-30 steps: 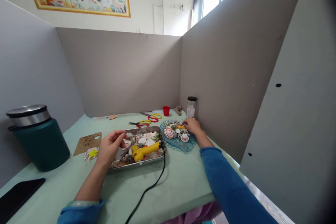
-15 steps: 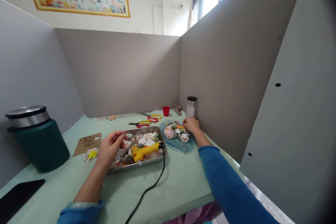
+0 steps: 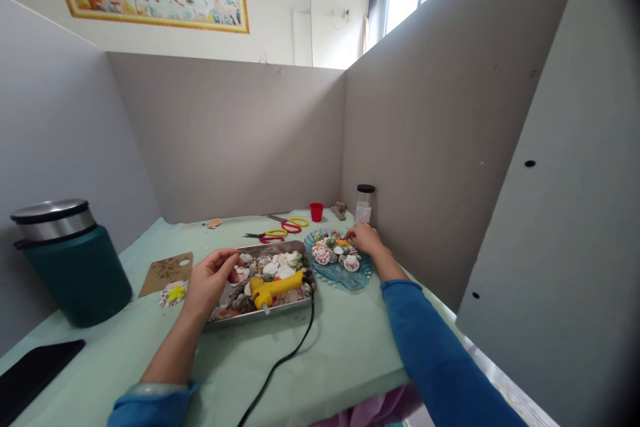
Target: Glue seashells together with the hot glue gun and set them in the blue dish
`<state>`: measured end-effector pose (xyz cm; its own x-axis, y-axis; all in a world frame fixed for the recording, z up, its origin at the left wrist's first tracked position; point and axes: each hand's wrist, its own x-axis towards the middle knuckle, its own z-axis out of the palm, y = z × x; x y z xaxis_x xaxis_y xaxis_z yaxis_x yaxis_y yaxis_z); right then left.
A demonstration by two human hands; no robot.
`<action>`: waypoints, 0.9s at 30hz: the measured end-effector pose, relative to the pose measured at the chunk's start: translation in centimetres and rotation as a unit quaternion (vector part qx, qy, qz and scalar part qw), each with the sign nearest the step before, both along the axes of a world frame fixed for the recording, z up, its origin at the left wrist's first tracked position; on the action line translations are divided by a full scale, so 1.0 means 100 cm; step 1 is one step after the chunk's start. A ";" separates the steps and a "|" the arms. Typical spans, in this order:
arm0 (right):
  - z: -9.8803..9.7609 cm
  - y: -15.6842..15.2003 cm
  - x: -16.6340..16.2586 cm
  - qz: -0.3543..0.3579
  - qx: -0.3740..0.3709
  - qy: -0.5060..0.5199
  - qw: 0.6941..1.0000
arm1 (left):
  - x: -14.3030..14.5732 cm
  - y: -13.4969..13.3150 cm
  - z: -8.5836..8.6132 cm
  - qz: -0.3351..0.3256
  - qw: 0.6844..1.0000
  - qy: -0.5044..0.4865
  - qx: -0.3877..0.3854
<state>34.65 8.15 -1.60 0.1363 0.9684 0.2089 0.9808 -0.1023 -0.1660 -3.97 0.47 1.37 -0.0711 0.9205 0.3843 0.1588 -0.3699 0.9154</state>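
Note:
My left hand (image 3: 215, 273) is over the left end of a metal tray (image 3: 293, 307), thumb and forefinger closed together. Anything between those fingertips is too small to make out. Many seashells (image 3: 285, 271) fill the tray, and a yellow hot glue gun (image 3: 275, 288) lies across them. On the right, my right hand (image 3: 367, 238) reaches down to the shells (image 3: 321, 253) on a blue glass plate (image 3: 345, 279). Its fingers are bent in at the far right of that pile; what they grip, if anything, is hidden.
Left of the tray are a brown board (image 3: 165, 272), a shell piece with a yellow flower (image 3: 175, 293), a green thermos (image 3: 75, 273) and a black phone (image 3: 35, 373). Scissors (image 3: 273, 235), a red cup (image 3: 317, 212) and a lidded jar (image 3: 365, 203) stand behind. A black cord (image 3: 285, 360) crosses the front.
My right hand has shifted very slightly left over the plate, and its forearm has moved a little. My left hand stays in place by the tray.

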 end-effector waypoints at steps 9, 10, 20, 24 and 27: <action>0.000 -0.003 0.000 -0.003 -0.008 -0.018 1.000 | 0.000 0.000 0.000 -0.002 1.000 0.001 0.005; 0.001 -0.004 0.000 -0.009 -0.007 -0.020 1.000 | -0.001 0.000 0.000 -0.002 1.000 0.001 0.005; 0.002 -0.006 -0.003 -0.005 -0.015 -0.031 0.999 | -0.003 0.004 -0.005 -0.004 1.000 0.005 -0.002; -0.001 -0.005 -0.004 -0.015 -0.020 -0.034 0.999 | -0.004 0.005 -0.006 -0.007 1.000 0.005 0.001; 0.000 -0.006 -0.001 -0.028 -0.013 -0.034 0.999 | -0.004 0.005 -0.005 -0.009 1.000 0.007 -0.001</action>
<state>34.57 7.54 -1.61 0.1771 0.9649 0.1937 0.9823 -0.1609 -0.0963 -4.34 0.95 0.83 -0.0489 0.9224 0.3831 0.1653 -0.3708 0.9139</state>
